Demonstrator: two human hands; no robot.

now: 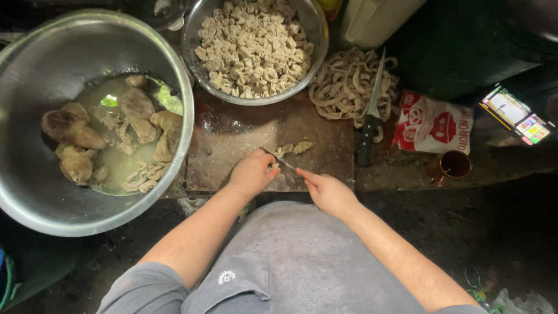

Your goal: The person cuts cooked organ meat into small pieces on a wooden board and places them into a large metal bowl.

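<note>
My right hand [328, 192] is closed around the handle of a thin knife [279, 159], blade pointing far-left. My left hand [251, 173] curls shut over a pale piece I can barely see. Just beyond lie 2 cut pieces [294, 148] on the 1 cutting board [244, 136]. 2 metal bowls: the left bowl [35, 197], the far bowl [311, 29].

bare forearms and bare hands, grey short sleeves at both shoulders, grey garment over the lap with a small white emblem.
</note>
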